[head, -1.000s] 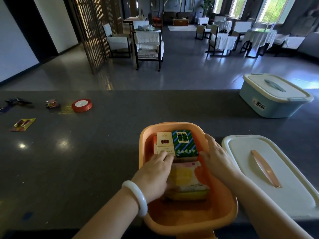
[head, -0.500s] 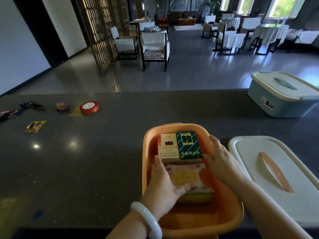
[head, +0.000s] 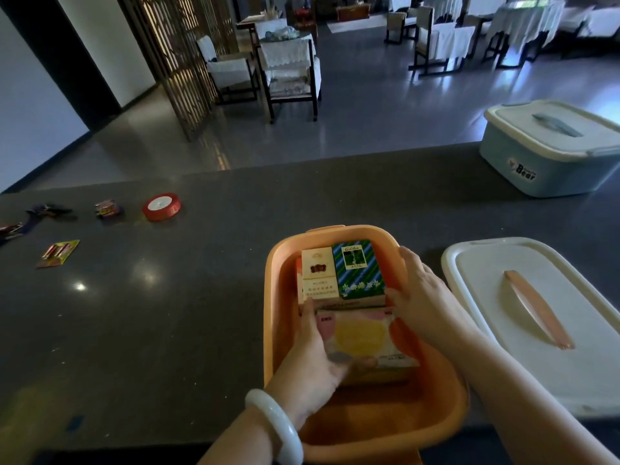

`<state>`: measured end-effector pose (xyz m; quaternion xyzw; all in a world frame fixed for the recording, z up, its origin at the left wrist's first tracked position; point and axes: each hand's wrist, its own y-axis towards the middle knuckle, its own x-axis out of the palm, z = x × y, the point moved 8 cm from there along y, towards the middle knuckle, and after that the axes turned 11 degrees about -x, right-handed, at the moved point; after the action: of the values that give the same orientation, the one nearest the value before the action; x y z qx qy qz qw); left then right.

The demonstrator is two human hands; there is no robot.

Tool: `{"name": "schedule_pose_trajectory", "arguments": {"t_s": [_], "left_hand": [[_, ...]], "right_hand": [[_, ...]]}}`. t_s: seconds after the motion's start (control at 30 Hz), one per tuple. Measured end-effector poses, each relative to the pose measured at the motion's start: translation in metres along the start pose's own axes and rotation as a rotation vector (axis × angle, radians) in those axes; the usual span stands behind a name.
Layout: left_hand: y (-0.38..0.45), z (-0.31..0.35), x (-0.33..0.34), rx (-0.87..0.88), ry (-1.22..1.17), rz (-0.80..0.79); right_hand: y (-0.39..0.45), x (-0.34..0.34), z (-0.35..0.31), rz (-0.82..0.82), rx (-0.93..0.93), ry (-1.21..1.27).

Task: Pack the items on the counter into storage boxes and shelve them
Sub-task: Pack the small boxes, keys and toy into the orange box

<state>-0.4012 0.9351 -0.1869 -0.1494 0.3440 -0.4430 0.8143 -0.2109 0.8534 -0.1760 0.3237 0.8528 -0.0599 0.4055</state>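
inside orange box point(head: 278, 317), left hand point(head: 312, 360) and right hand point(head: 421, 303) grip clamped on pastel packet point(head: 365, 340)

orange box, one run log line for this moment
orange box open | left hand, right hand hold pastel pack inside | lid beside
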Motion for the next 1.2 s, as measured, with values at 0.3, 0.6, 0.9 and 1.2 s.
{"name": "schedule_pose_trajectory", "arguments": {"t_s": [0.3, 0.6, 0.9, 1.2], "left_hand": [[-0.005, 0.003, 0.004, -0.032, -0.047, -0.036], [-0.008, 0.007, 0.006, -0.027, -0.049, -0.036], [-0.008, 0.007, 0.004, -0.016, -0.053, -0.041], [-0.001, -0.003, -0.007, -0.012, -0.021, -0.07]], "right_hand": [[0.003, 0.005, 0.002, -0.033, 0.019, 0.057], [0.004, 0.007, 0.004, -0.052, 0.025, 0.049], [0.002, 0.003, 0.004, -0.028, 0.057, 0.061], [-0.01, 0.003, -0.009, -0.001, 0.102, 0.126]]}}
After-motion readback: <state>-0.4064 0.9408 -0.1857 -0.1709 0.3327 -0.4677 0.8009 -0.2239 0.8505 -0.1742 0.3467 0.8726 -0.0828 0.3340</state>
